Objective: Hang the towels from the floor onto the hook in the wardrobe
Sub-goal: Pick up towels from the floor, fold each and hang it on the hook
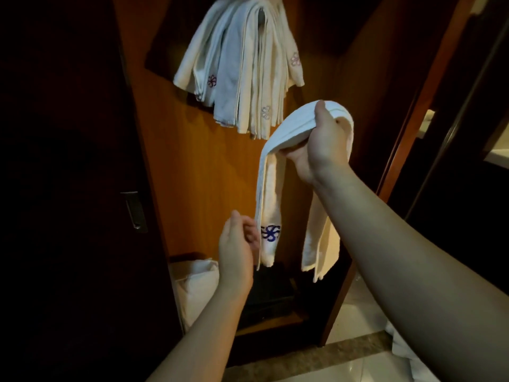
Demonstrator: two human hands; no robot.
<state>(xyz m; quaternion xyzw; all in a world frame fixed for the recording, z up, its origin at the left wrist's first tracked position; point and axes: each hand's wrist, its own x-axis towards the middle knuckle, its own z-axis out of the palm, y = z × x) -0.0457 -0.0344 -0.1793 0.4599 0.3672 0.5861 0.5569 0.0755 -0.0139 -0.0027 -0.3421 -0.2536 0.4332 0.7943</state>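
Note:
A folded white towel [292,125] with a blue flower emblem is draped over my right hand [319,144], which grips it at the fold. Both its ends hang down in front of the wardrobe's wooden back panel [198,166]. My left hand [237,249] is lower down with its fingers loosely curled, right beside the hanging end that bears the emblem; I see no towel between its fingers. Above and to the left, several white towels [242,67] hang in a bunch high in the wardrobe and cover the hook.
A dark sliding door [68,188] with a metal handle [135,210] stands at the left. On the wardrobe floor are a white bundle [195,282] and a dark box [267,293]. More white cloth [405,351] lies on the tiled floor at the lower right.

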